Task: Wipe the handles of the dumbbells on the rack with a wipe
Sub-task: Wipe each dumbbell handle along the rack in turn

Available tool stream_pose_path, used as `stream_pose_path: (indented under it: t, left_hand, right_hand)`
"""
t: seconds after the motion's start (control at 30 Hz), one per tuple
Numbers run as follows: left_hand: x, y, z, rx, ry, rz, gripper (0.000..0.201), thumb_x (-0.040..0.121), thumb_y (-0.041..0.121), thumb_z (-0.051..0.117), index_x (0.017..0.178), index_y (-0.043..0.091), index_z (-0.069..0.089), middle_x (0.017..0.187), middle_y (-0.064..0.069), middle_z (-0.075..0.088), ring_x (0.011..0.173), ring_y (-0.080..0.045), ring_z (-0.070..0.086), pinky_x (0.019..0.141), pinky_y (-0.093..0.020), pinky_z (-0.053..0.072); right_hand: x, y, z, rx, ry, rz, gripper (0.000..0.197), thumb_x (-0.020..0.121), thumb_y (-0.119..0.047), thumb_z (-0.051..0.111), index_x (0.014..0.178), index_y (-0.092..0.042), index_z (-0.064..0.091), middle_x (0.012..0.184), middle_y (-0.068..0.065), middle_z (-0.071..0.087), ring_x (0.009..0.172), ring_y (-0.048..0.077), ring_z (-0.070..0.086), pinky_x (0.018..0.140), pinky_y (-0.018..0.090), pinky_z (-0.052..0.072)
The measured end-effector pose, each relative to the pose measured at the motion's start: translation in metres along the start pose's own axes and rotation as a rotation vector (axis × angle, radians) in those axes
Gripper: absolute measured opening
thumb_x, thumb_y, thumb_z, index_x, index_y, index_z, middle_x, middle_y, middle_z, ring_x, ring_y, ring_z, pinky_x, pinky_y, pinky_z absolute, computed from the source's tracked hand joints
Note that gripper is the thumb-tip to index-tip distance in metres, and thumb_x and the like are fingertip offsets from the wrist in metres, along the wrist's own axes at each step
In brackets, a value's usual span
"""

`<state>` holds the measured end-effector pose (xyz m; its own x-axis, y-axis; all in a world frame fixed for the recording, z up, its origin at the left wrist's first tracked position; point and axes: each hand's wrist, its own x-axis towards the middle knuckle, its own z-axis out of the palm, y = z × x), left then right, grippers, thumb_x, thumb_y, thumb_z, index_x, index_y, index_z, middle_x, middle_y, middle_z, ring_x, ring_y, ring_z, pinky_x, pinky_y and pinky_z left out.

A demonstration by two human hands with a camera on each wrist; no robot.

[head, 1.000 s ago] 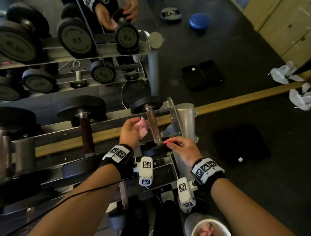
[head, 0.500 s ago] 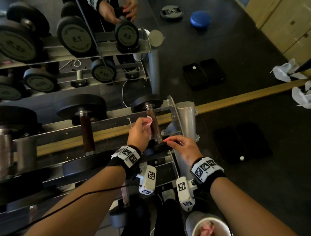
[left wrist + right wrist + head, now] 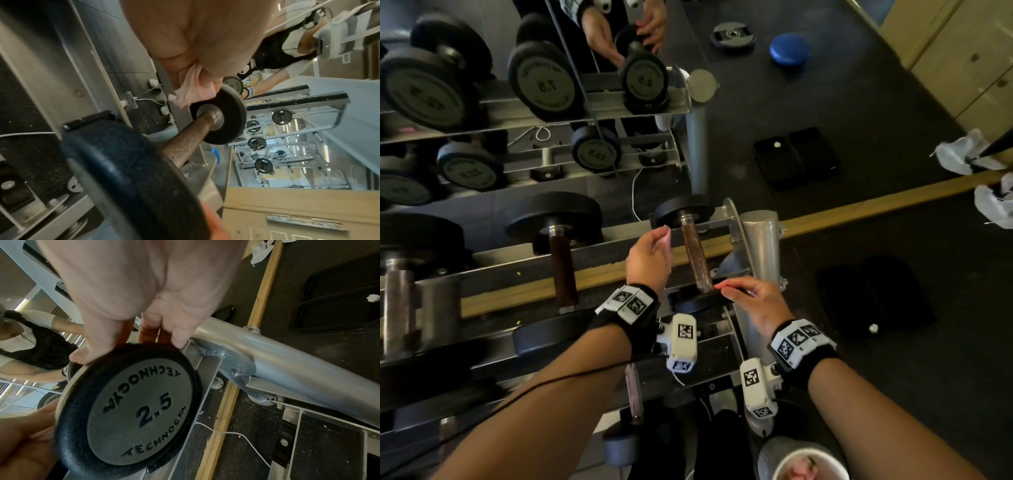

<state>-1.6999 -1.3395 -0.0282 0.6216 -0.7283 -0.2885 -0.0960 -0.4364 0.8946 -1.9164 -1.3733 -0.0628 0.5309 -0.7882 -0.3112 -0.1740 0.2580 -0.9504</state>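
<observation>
- A small dumbbell point(image 3: 693, 255) marked 2.5 is laid across the top rails of a grey metal rack point(image 3: 762, 240), at the right end of the row; its rusty brown handle point(image 3: 695, 255) is bare and runs toward 12 o'clock.
- The near plate point(image 3: 135, 408) of this dumbbell is gripped on its rim by the right hand point(image 3: 753, 301), with the thumb on one side and the curled fingertips point(image 3: 180, 339) over the top edge.
- A pale pink wipe point(image 3: 189, 87) is pinched in the left hand point(image 3: 649, 257), whose fingers are closed around it. The hand is held just at 9 o'clock of the handle, near the far plate point(image 3: 683, 210); whether the wipe touches the handle cannot be told.
- A bigger dumbbell point(image 3: 558, 240) with a dark handle is seen on the same rails, at 9 o'clock of the small one.
- A large mirror point(image 3: 825, 85) is fixed to the wall behind the rack, bordered below by a wooden strip point(image 3: 876, 205); the rack, the plates and both hands are repeated in it.
- The floor point(image 3: 893, 377) is covered with dark speckled rubber. Two black mats point(image 3: 873, 301) with a small white scrap are placed at 3 o'clock of the rack.
- Crumpled white paper point(image 3: 993, 202) is seen at the right edge, by the strip.
- A white cup point(image 3: 808, 462) with pink wipes inside is seen at 6 o'clock, at the bottom edge.
</observation>
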Motion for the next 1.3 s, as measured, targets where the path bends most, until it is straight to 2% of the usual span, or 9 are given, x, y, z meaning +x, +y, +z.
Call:
stream_pose_path:
  t: [0.17,0.3,0.6,0.73,0.87,0.97,1.1,1.2,1.3]
  left_hand:
    - [0.002,0.003,0.022,0.152,-0.142,0.088,0.032,0.101,0.020,0.050,0.129,0.027,0.064,0.111,-0.009,0.071,0.105,-0.025,0.066,0.101,-0.038,0.050]
    - [-0.002,-0.001,0.018,0.287,-0.199,0.171,0.033,0.101,0.018,0.050,0.130,0.029,0.063,0.102,0.004,0.070,0.107,-0.022,0.065,0.089,-0.013,0.043]
    - [-0.029,-0.015,0.011,0.372,-0.360,0.182,0.031,0.103,0.027,0.046,0.124,0.016,0.067,0.111,-0.011,0.073,0.107,-0.031,0.066,0.099,-0.045,0.049]
    - [-0.034,-0.021,0.001,0.386,-0.494,0.139,0.034,0.098,0.017,0.058,0.130,0.025,0.062,0.125,0.003,0.068,0.116,-0.015,0.063,0.106,-0.035,0.047]
    - [-0.029,-0.017,-0.009,0.565,-0.558,0.150,0.046,0.093,0.024,0.062,0.137,0.030,0.049,0.120,0.005,0.066,0.100,-0.009,0.061,0.085,-0.024,0.048]
    - [-0.030,-0.018,-0.011,0.460,-0.511,0.077,0.039,0.097,0.019,0.055,0.135,0.027,0.048,0.103,0.010,0.069,0.091,-0.004,0.064,0.077,-0.022,0.050]
    - [-0.036,-0.017,-0.023,0.279,-0.513,0.072,0.046,0.097,0.003,0.050,0.139,0.019,0.039,0.117,-0.005,0.069,0.087,0.001,0.064,0.073,-0.013,0.052]
    - [-0.042,0.000,-0.042,-0.040,-0.330,0.046,0.036,0.098,0.002,0.048,0.128,0.021,0.051,0.113,-0.009,0.066,0.094,-0.019,0.066,0.088,-0.036,0.056]
    - [-0.061,0.025,-0.069,-0.432,-0.291,0.015,0.024,0.097,0.002,0.051,0.116,0.015,0.058,0.106,-0.009,0.073,0.090,-0.023,0.071,0.078,-0.038,0.059]
  right_hand:
    - [-0.002,-0.001,0.004,0.059,0.037,-0.007,0.010,0.077,-0.028,0.077,0.085,-0.033,0.079,0.099,-0.002,0.075,0.104,0.016,0.067,0.101,0.034,0.047]
    - [-0.001,0.002,0.006,0.077,0.057,-0.012,0.015,0.081,-0.017,0.075,0.083,-0.031,0.079,0.097,-0.003,0.075,0.104,0.017,0.067,0.101,0.034,0.047]
    - [-0.005,-0.004,0.006,0.019,0.056,-0.009,0.013,0.086,-0.016,0.072,0.088,-0.028,0.078,0.097,-0.004,0.076,0.101,0.012,0.068,0.094,0.026,0.048]
    - [-0.005,-0.005,0.007,0.007,0.053,0.014,0.016,0.086,-0.019,0.072,0.088,-0.033,0.079,0.099,-0.004,0.075,0.102,0.015,0.068,0.099,0.035,0.048]
    - [-0.007,-0.008,0.009,-0.058,0.065,0.022,0.015,0.087,-0.021,0.071,0.091,-0.034,0.078,0.101,-0.005,0.075,0.104,0.016,0.067,0.100,0.038,0.049]
    - [-0.013,-0.014,0.012,-0.113,0.078,0.030,0.016,0.090,-0.023,0.069,0.090,-0.036,0.077,0.099,-0.009,0.074,0.101,0.008,0.066,0.093,0.026,0.047]
    - [-0.021,-0.028,0.015,-0.252,0.066,0.057,0.017,0.094,-0.022,0.064,0.097,-0.036,0.073,0.104,-0.008,0.071,0.100,0.005,0.064,0.085,0.017,0.046]
    - [-0.036,-0.045,0.021,-0.226,0.104,0.018,0.023,0.094,-0.011,0.062,0.112,-0.023,0.069,0.118,0.001,0.068,0.115,0.015,0.061,0.104,0.031,0.045]
    - [-0.055,-0.075,0.037,-0.153,0.096,-0.020,0.022,0.093,-0.019,0.064,0.115,-0.025,0.067,0.118,-0.010,0.069,0.117,0.007,0.060,0.103,0.028,0.043]
